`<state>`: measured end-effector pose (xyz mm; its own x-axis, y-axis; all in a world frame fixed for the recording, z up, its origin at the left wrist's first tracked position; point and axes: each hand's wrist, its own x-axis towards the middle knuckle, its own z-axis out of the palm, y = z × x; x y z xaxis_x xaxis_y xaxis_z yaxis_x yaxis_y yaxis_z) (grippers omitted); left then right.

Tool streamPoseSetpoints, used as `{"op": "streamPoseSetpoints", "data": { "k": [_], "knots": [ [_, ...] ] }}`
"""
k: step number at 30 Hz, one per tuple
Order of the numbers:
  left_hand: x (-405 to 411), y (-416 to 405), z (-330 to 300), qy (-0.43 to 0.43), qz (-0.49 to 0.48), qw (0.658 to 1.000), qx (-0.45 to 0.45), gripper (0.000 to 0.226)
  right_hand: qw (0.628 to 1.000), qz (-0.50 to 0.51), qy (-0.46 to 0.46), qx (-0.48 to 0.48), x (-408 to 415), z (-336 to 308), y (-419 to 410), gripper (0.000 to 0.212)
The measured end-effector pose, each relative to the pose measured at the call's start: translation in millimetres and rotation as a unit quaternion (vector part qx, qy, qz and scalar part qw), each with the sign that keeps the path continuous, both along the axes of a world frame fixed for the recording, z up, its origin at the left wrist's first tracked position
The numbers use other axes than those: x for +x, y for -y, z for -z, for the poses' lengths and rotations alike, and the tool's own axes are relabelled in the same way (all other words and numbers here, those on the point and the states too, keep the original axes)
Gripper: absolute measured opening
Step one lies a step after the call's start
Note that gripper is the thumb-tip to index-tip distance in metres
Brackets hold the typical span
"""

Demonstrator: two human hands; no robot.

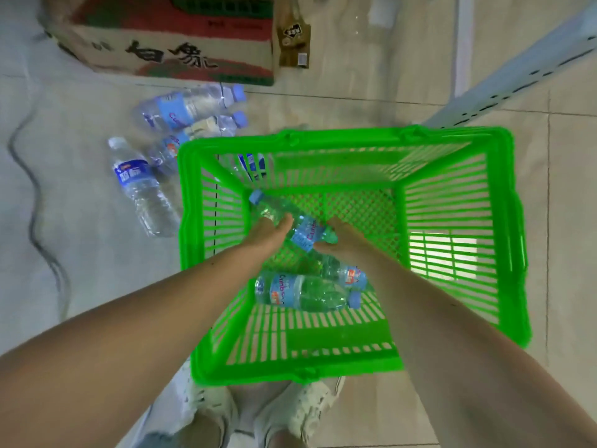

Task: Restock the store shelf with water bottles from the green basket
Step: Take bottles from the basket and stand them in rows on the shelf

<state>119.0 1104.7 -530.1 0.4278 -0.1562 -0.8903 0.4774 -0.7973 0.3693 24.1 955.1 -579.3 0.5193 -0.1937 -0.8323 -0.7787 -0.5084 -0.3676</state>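
A green basket (504,202) stands on the tiled floor in front of my feet. Both my arms reach down into it. My left hand (269,232) and my right hand (339,240) grip one water bottle (274,206) with a blue cap and blue label, left hand near its neck end, right hand at its base. Two more water bottles lie on the basket's bottom below my hands: one (303,292) nearest me and one (347,274) partly under my right wrist.
Several water bottles lie on the floor left of the basket, one with a white cap (142,189) and two with blue caps (187,106). A cardboard box (168,43) sits beyond them. A grey shelf upright (517,79) slants at upper right. A dark cable (32,195) runs along the left.
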Motion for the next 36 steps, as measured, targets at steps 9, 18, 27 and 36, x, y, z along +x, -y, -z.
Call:
{"op": "streamPoseSetpoints", "data": {
  "k": [9,18,27,36],
  "knots": [
    [2.5,5.4,36.7,-0.052,-0.146,0.988,-0.001,0.062,0.996,-0.084,-0.012,-0.01,16.1,32.3,4.3,0.084],
    [-7.2,0.5,-53.3,-0.097,-0.152,0.983,-0.04,0.049,0.997,-0.062,-0.035,0.034,27.0,-71.3,10.0,0.052],
    [-4.0,6.1,-270.1,-0.064,-0.156,0.984,-0.064,0.054,0.994,0.039,0.028,0.101,18.8,-329.3,37.7,0.036],
    [21.4,28.2,-516.3,0.023,-0.194,0.949,-0.247,0.048,0.972,0.126,0.173,0.096,26.3,-596.6,52.7,0.042]
  ]
}}
